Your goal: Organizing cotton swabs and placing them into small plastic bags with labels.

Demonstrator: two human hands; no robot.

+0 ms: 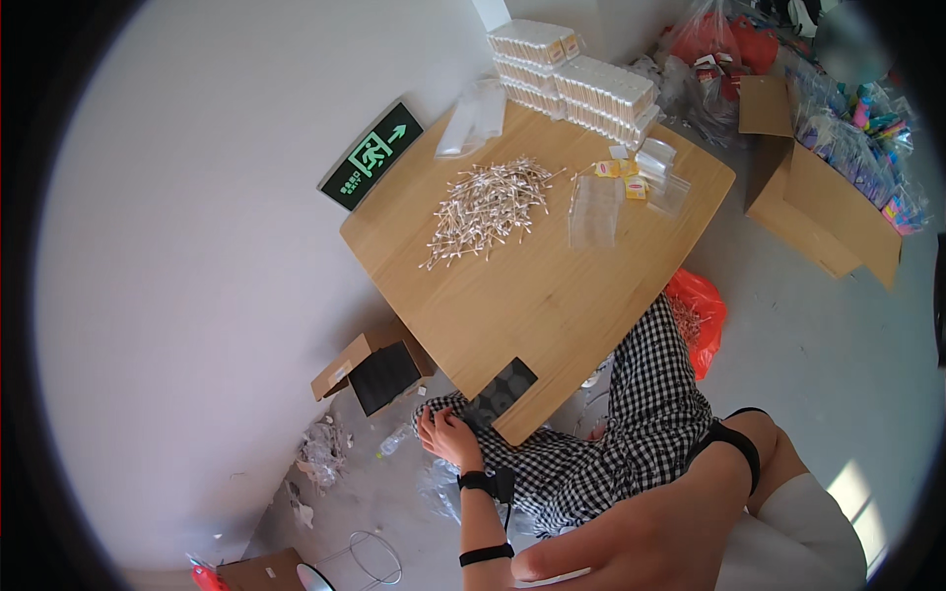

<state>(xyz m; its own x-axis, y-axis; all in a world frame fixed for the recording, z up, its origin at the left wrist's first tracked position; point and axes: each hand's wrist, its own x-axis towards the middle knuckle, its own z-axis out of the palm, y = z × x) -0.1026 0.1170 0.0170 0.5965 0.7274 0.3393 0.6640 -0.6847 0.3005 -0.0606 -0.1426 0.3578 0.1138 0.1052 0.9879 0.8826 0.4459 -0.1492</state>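
My left hand (448,438) lies on my knee in black-and-white checked trousers (650,394), fingers apart and draped over the cloth, holding nothing. Next to it, a dark flat rectangular object (501,392) rests on the near corner of the wooden table (552,305). My bent right arm (641,522) crosses the lower right; its hand is out of sight. Farther off on the table lies a loose heap of cotton swabs (490,210). To its right are clear plastic bags (593,212) and small yellow cards (619,169).
Stacked cotton-swab packs (601,91) stand at the table's far edge, beside more clear bags (473,116). A green exit sign (371,156) hangs on the left wall. Floor: an open carton (823,207) at right, a red bag (698,320), a box (379,369) at left, a plastic bottle (396,440).
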